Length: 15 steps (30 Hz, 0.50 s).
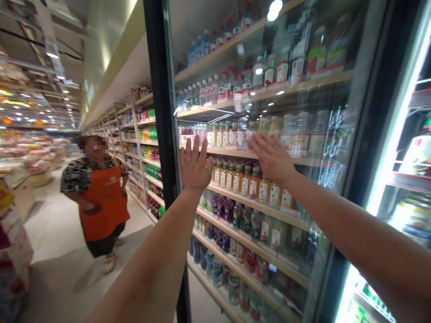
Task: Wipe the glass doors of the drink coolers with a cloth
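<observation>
A framed glass door [158, 89] stands at an angle in front of me, and shelves of bottles show through its pane. My left hand [195, 165] is raised at the door's left side, fingers spread upward, palm toward the glass. Further right, my right hand [272, 157] is also up against or very near the pane, its fingers stretched out and slightly blurred. Neither hand holds anything. Behind the glass, yellow bottles [253, 183] with white labels line a shelf between and below my hands.
A person in an orange apron [103, 202] stands in the aisle [50, 233] at left. Long drink shelves [136, 152] recede behind the door. A lit cooler opening [397, 148] with bottles is at right. Goods displays [33, 154] line the far left.
</observation>
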Available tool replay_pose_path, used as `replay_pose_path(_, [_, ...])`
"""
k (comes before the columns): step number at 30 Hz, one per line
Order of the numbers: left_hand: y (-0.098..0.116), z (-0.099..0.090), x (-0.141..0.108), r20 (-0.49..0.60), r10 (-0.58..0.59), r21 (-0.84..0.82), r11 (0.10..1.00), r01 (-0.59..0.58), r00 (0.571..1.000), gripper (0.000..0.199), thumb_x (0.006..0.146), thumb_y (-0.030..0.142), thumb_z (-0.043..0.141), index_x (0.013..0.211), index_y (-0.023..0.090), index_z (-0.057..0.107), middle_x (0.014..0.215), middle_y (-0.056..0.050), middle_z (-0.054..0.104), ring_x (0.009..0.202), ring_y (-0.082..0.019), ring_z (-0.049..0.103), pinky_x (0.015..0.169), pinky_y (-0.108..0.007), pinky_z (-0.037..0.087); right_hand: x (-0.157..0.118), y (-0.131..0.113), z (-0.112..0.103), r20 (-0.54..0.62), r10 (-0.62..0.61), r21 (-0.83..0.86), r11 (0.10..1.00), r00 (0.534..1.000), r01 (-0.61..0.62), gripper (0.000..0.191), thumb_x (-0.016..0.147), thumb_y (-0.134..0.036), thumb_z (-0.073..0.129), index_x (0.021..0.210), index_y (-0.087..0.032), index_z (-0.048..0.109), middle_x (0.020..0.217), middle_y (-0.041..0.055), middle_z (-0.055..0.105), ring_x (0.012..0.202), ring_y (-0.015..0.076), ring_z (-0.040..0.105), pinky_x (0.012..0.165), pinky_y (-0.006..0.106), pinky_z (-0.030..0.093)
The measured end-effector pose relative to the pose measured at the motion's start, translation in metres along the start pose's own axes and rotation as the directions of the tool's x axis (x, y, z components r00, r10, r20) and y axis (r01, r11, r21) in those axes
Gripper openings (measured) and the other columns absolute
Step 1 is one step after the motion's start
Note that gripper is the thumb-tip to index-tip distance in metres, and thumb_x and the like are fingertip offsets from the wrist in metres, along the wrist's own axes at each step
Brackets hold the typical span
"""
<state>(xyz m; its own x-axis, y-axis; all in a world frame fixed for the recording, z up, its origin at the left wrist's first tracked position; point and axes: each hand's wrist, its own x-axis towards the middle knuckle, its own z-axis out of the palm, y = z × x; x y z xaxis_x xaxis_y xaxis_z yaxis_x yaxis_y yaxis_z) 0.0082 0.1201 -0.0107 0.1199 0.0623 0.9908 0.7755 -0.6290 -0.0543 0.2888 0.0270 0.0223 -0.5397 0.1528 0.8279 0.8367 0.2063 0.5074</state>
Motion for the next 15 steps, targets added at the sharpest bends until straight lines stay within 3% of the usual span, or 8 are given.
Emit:
replay_pose_path(2, [-0.001, 0.001, 0.0, -0.007, 0.007, 0.003, 1.0, -0.006, 1.0, 0.061, 0.105, 0.034, 0.044, 0.163, 0.014, 0.042, 0.173, -0.011, 0.028, 0.163, -0.03, 0.012, 0.134, -0.051, 0.009, 0.006, 0.006, -0.001, -0.098, 0.197, -0.034, 0.979, 0.975, -0.202, 0.071, 0.106, -0.013, 0.043, 0.171, -0.029, 0.02, 0.169, 0.006, 0.037, 0.158, 0.0326, 0.03, 0.127, 0.062, 0.032])
replay_pose_path(4, [-0.002, 0.002, 0.0, -0.007, 0.008, -0.001, 1.0, -0.008, 1.0, 0.061, 0.105, 0.033, 0.044, 0.163, 0.014, 0.042, 0.172, -0.011, 0.028, 0.163, -0.031, 0.012, 0.133, -0.051, 0.011, 0.003, -0.001, 0.003, -0.103, 0.212, -0.039, 0.975, 0.972, -0.217, 0.072, 0.106, -0.012, 0.042, 0.172, -0.03, 0.017, 0.168, 0.0062, 0.039, 0.158, 0.0323, 0.03, 0.126, 0.062, 0.033])
replay_pose_path(6, [-0.002, 0.003, 0.001, -0.006, 0.008, -0.01, 1.0, -0.008, 1.0, 0.061, 0.105, 0.034, 0.045, 0.163, 0.013, 0.043, 0.172, -0.012, 0.029, 0.163, -0.031, 0.013, 0.133, -0.051, 0.012, -0.007, -0.017, 0.008, 0.001, 0.028, 0.003, 1.0, 1.0, -0.028, 0.08, 0.103, -0.009, 0.044, 0.172, -0.032, 0.01, 0.165, 0.0041, 0.044, 0.157, 0.0277, 0.034, 0.128, 0.058, 0.033])
replay_pose_path(8, [-0.003, 0.004, 0.001, -0.006, 0.009, -0.023, 1.0, -0.009, 1.0, 0.061, 0.105, 0.034, 0.045, 0.162, 0.013, 0.044, 0.172, -0.012, 0.029, 0.163, -0.03, 0.013, 0.133, -0.051, 0.014, -0.016, -0.029, 0.012, 0.126, -0.19, 0.083, 0.98, 0.974, 0.181, 0.086, 0.101, -0.008, 0.048, 0.171, -0.033, 0.006, 0.163, 0.0009, 0.047, 0.155, 0.0228, 0.038, 0.128, 0.052, 0.034])
replay_pose_path(10, [-0.005, 0.006, 0.002, -0.008, 0.006, -0.037, 0.999, -0.006, 1.0, 0.06, 0.105, 0.034, 0.045, 0.162, 0.014, 0.044, 0.172, -0.011, 0.029, 0.163, -0.029, 0.012, 0.133, -0.051, 0.014, -0.016, -0.026, 0.01, 0.18, -0.255, 0.108, 0.965, 0.95, 0.239, 0.088, 0.099, -0.006, 0.049, 0.171, -0.034, 0.006, 0.164, -0.0009, 0.046, 0.154, 0.0214, 0.039, 0.129, 0.049, 0.035])
replay_pose_path(13, [-0.006, 0.007, 0.002, -0.006, -0.003, -0.051, 0.999, 0.003, 1.0, 0.06, 0.105, 0.035, 0.046, 0.161, 0.014, 0.045, 0.172, -0.011, 0.03, 0.164, -0.028, 0.011, 0.134, -0.05, 0.014, -0.005, -0.004, 0.001, 0.047, -0.008, 0.004, 1.0, 0.999, 0.008, 0.082, 0.102, -0.006, 0.045, 0.171, -0.034, 0.012, 0.165, 0.002, 0.044, 0.156, 0.0272, 0.036, 0.128, 0.056, 0.033])
replay_pose_path(15, [-0.006, 0.007, 0.002, 0.007, -0.011, -0.061, 0.998, 0.011, 1.0, 0.06, 0.105, 0.034, 0.046, 0.162, 0.014, 0.044, 0.172, -0.012, 0.029, 0.164, -0.029, 0.01, 0.134, -0.05, 0.013, -0.002, 0.006, -0.002, -0.09, 0.173, -0.047, 0.983, 0.981, -0.178, 0.076, 0.105, -0.01, 0.043, 0.172, -0.032, 0.016, 0.167, 0.006, 0.041, 0.157, 0.0321, 0.033, 0.125, 0.062, 0.035])
